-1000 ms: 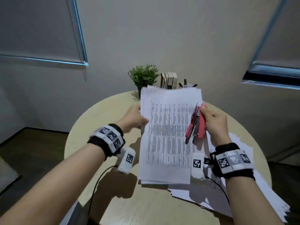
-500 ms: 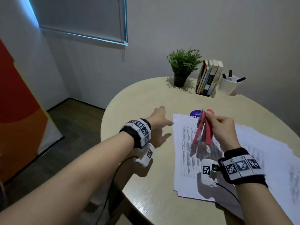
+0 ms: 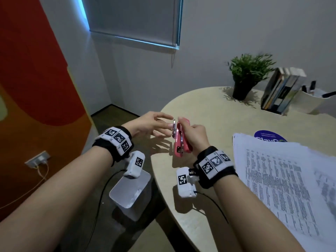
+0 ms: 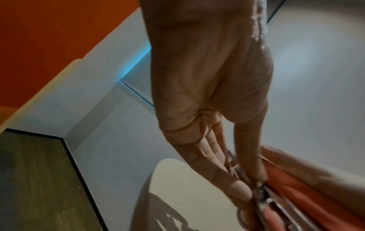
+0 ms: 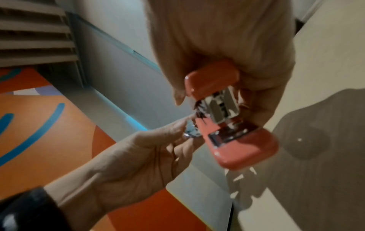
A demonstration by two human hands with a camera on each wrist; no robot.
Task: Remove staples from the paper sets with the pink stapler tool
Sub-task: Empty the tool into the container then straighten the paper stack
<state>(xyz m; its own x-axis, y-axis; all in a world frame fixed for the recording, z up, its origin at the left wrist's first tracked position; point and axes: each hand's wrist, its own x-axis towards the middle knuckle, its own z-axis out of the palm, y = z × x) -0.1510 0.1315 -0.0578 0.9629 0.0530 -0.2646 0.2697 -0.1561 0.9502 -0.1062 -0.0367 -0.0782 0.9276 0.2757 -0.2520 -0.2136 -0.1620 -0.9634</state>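
Observation:
My right hand [image 3: 190, 132] grips the pink stapler tool [image 3: 181, 140] upright over the table's left edge. Its chrome tip [image 3: 174, 127] points up and left. My left hand [image 3: 168, 122] reaches in from the left, and its thumb and forefinger pinch that chrome tip. The left wrist view shows the left hand [image 4: 250, 184] closed on the metal beside the pink body [image 4: 296, 187]. In the right wrist view the stapler [image 5: 242, 148] hangs partly open under my right hand [image 5: 213, 93]. No staple can be made out. The paper sets [image 3: 281, 179] lie stacked on the right.
The round pale table [image 3: 209, 113] carries a potted plant [image 3: 245, 75], a row of books [image 3: 283, 91], a white pen cup [image 3: 312, 100] and a blue round label [image 3: 269, 137] at the back. A white bin [image 3: 131, 193] stands on the floor below my hands.
The paper set my left hand held up now lies on the stack. Both hands have moved to the table's left edge, and the left hand has come onto the stapler's tip. My view swung left.

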